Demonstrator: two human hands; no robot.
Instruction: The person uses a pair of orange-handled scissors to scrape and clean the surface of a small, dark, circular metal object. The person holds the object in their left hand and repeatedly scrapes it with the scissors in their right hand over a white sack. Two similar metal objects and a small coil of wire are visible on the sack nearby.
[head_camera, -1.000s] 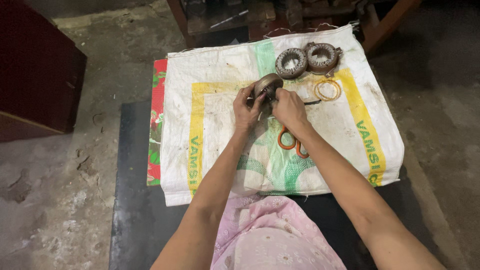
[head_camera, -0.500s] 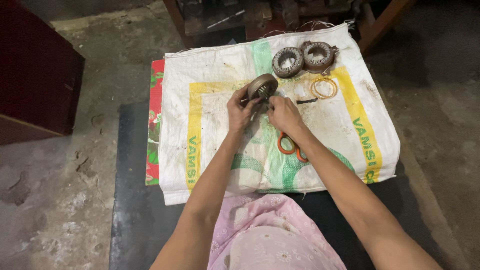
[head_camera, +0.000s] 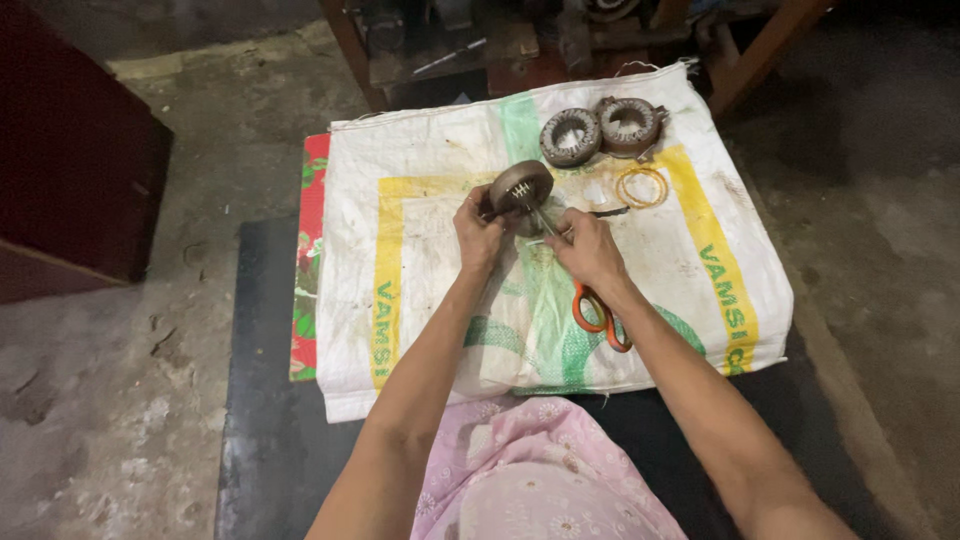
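Note:
My left hand grips a round grey metal ring core, tilted up on edge above a white woven sack. My right hand pinches a thin strip or wire that runs up to the core's side. Orange-handled scissors lie on the sack just under my right wrist, partly hidden by it.
Two more ring cores sit side by side at the sack's far edge, with a loop of thin yellow wire nearby. A black mat lies under the sack. A dark red cabinet stands left; wooden frame parts stand beyond.
The core has been lifted and turned on edge by my left hand. My right hand has drawn away from it toward me, pulling the thin strip out.

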